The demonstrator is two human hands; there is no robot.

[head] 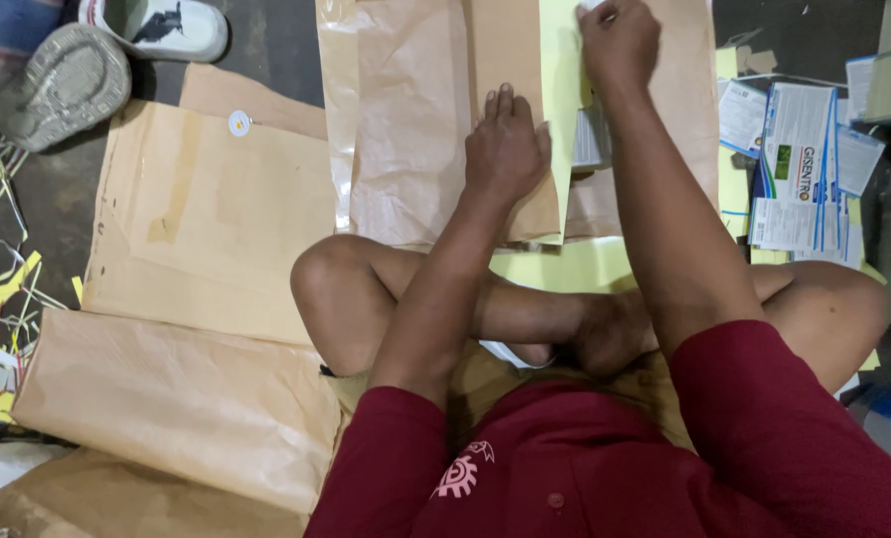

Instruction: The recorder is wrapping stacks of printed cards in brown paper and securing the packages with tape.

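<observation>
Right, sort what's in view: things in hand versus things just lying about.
In hand:
- left hand, flat on the brown paper sheet
- right hand, fist pressed on the pale yellow paper strip

Lying about:
- grey-soled shoe
- white printed leaflets
- yellow paper scraps
- flattened brown paper sacks

Crinkled brown kraft paper sheets (406, 120) with a faint plastic-like sheen cover the dark, matt floor (266, 45). A smooth, matt yellow paper strip (562, 90) lies among them. Glossy printed paper cartons (799, 169) sit beside rubber-soled shoes (62, 85).
</observation>
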